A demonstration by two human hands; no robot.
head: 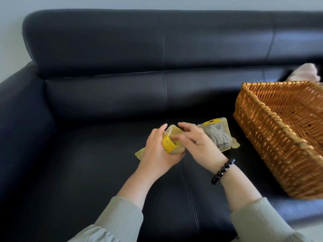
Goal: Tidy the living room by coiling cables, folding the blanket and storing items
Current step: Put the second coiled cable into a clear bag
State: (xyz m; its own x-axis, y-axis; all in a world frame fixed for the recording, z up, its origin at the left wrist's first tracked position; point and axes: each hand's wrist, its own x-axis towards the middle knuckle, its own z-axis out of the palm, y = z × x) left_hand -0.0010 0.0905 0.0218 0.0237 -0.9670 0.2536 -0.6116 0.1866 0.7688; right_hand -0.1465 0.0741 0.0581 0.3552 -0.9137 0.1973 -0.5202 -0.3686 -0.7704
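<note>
We are gripping the yellow pouch [169, 146] in our left hand [156, 152] over the sofa [97, 154], our right hand [198, 143] at its mouth, hold too blurred to tell, a cable-filled pouch [218, 135] lying between it and the wicker basket [262, 135].

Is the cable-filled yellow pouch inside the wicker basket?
No, the cable-filled translucent yellow pouch lies on the black leather sofa beside the woven wicker basket.
</note>
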